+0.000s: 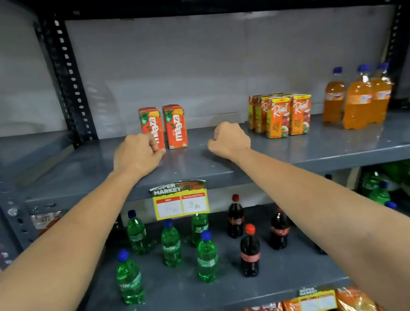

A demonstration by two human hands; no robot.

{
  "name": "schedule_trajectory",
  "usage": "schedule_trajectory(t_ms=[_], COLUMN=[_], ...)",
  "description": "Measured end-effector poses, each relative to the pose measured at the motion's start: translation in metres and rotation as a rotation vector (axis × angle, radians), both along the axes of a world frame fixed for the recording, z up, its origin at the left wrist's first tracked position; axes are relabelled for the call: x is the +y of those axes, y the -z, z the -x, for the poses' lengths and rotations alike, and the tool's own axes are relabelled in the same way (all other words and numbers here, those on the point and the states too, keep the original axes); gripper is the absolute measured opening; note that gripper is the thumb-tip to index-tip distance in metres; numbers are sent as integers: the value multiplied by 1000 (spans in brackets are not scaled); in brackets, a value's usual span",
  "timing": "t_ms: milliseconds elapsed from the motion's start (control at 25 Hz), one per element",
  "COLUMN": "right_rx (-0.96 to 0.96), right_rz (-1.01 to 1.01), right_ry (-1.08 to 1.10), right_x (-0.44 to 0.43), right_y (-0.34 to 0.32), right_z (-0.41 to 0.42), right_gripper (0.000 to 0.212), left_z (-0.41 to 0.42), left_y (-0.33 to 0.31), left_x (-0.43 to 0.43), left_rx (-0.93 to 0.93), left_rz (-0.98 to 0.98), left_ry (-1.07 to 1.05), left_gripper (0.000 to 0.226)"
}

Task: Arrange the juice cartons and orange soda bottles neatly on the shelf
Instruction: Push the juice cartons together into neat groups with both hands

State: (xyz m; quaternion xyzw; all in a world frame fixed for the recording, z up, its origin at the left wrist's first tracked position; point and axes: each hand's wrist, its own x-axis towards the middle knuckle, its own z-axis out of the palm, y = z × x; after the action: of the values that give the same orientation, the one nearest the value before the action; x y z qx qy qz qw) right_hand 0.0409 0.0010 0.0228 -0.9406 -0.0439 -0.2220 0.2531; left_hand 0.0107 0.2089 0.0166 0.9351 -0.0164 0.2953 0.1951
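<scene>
Two Maaza cartons (164, 127) stand mid-shelf (92, 171); Real cartons (282, 115) and orange soda bottles (358, 99) sit toward 3 o'clock. Left hand (136, 156) fingers curl against the left carton; right hand (228, 139) is fisted, holding nothing.

On the upper shelf (92, 171), mid-frame: two Maaza cartons (164, 128) side by side, more behind. Right of centre: Real cartons (283, 116) in rows. Far right: soda bottles (360, 99) clustered. Before the cartons: left hand (137, 154) touching the left Maaza carton, right hand (228, 138) between both groups. Below, on the lower shelf (182, 303): other bottles (202, 245) standing apart.
</scene>
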Motion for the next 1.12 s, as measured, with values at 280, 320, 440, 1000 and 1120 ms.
schedule_trajectory(t_ms=[280,320,440,1000,1120], right_rx=[50,59,14,312,334], right_rz=[215,162,-36,-373,-373], right_ry=[91,90,46,-326,-378], right_x=[-150,-169,-217,-286,-288], right_y=[3,3,-1,-4,-3], right_z=[26,24,11,-89,-92], right_gripper=[22,22,22,52,47], left_z=[17,12,-9,-106,-106], left_y=[3,3,0,1,-1], left_x=[-136,-158,-217,-271,-273], left_rx=[21,44,106,224,216], left_rz=[84,107,137,247,248], left_ry=[215,225,207,187,192], left_gripper=[16,17,26,56,52])
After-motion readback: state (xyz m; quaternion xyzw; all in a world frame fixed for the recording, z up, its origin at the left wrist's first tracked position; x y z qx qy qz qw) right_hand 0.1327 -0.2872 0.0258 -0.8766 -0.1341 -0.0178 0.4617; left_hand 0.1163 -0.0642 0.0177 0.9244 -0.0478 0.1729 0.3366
